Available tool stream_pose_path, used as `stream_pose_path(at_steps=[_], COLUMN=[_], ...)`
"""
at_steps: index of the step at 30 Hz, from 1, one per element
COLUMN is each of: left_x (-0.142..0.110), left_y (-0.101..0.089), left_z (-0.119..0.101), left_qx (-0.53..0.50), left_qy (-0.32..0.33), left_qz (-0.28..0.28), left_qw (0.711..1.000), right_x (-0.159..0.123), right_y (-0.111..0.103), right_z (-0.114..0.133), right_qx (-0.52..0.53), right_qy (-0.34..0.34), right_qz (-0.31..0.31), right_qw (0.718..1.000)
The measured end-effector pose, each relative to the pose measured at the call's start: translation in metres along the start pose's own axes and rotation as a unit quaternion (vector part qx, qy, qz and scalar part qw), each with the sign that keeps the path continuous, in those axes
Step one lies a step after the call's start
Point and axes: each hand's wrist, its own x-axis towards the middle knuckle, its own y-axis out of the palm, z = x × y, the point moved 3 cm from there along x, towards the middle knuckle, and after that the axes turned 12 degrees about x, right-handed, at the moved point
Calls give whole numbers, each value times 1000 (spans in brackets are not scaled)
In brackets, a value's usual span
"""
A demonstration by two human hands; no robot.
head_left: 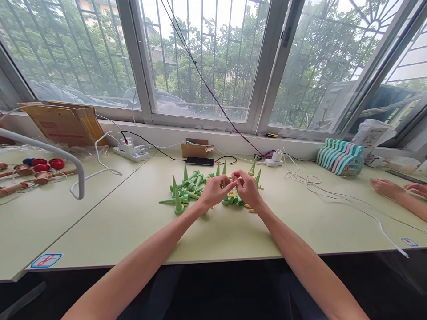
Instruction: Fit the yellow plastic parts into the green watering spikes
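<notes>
Close together over the middle of the table (233, 242), my left hand (215, 191) and my right hand (247, 189) meet at the fingertips. Both are closed in a pinch; whatever lies between the fingers is too small and covered to make out. Around and behind them spreads a pile of green plastic cone-shaped spikes (191, 191), many on their sides. A few stand point up, such as the green spike (178, 203) at the pile's front left. Small yellow plastic pieces (249, 207) lie beneath and beside my right hand, partly hidden by it.
Behind the pile are a black phone (199, 161) and a small cardboard box (196, 149). White cables (316, 182) cross the right side, near teal and pink plastic pieces (340, 156). Another person's hand (387, 187) rests far right. Wooden sticks (40, 178) lie left.
</notes>
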Motion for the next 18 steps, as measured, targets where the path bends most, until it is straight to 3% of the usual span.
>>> stream_pose_path(at_steps=[10,18], left_x=[2,-1], left_y=[6,12], left_z=[6,8], left_qx=[-64,-24], left_qy=[-23,-11], left_qz=[55,121], left_qw=[996,992], right_x=[1,3], right_y=[-1,-4], right_z=[-4,-3], right_qx=[1,-8], right_qy=[6,12], right_qz=[-29,-54], right_qw=[1000,998])
